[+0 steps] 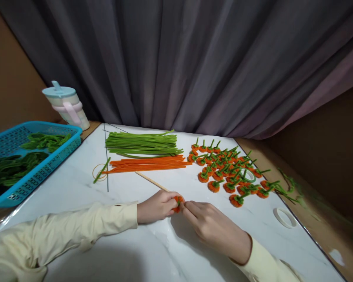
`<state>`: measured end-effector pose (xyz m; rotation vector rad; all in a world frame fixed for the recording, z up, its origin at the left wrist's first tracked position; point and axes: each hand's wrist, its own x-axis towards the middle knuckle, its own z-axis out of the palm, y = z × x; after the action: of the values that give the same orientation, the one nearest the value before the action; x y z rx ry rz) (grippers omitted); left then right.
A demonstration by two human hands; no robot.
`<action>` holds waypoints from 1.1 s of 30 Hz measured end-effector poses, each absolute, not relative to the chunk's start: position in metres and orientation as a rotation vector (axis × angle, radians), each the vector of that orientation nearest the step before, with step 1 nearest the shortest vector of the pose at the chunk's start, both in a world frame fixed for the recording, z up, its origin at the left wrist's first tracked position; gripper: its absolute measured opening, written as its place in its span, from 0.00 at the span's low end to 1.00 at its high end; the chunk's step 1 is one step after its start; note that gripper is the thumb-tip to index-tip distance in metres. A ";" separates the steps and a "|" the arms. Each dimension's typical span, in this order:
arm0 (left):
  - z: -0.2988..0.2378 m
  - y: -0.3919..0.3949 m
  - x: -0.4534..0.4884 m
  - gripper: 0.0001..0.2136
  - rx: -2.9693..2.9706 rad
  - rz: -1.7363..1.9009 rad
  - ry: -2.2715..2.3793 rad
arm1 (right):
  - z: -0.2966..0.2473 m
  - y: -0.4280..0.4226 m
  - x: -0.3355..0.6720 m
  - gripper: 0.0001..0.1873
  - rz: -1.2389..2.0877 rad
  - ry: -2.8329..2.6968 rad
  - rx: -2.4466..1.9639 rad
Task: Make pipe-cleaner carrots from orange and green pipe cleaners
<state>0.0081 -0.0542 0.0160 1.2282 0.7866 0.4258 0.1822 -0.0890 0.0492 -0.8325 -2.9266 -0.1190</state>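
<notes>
My left hand (155,206) and my right hand (212,227) meet at the middle of the white table (82,188). Both pinch a small orange pipe-cleaner coil (178,202) between their fingertips. A thin wooden stick (151,181) runs from that coil up and to the left; my left hand appears to hold its lower end. Both arms wear cream sleeves. Behind the hands lie a bundle of green pipe cleaners (141,143) and a bundle of orange pipe cleaners (148,164).
Several finished orange coils with green stems (226,170) are heaped at the right. A white tape ring (284,217) lies near the right edge. A blue basket (38,166) with green pieces stands left, a lidded cup (67,105) behind it. Rubber bands (99,171) lie by the bundles.
</notes>
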 end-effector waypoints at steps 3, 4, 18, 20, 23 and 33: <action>0.016 -0.054 0.008 0.08 1.182 0.390 0.779 | 0.051 -0.089 0.182 0.09 -0.191 -2.934 -0.817; 0.017 -0.053 0.007 0.09 1.161 0.372 0.764 | 0.051 -0.089 0.182 0.08 -0.232 -2.937 -0.803; 0.005 -0.043 0.007 0.23 0.978 0.414 0.512 | 0.050 -0.080 0.192 0.11 0.202 -2.682 -1.013; 0.005 -0.043 0.007 0.23 0.985 0.436 0.499 | 0.049 -0.080 0.192 0.09 0.312 -2.647 -1.083; 0.006 -0.043 0.007 0.22 1.002 0.456 0.519 | 0.048 -0.080 0.192 0.07 0.337 -2.654 -1.157; 0.003 -0.043 0.007 0.18 1.028 0.521 0.538 | 0.042 -0.077 0.189 0.09 0.653 -2.384 -1.170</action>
<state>0.0066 -0.0431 0.0031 1.0284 0.5382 0.5209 0.1887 -0.0773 0.0424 -1.1703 -2.3838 0.6533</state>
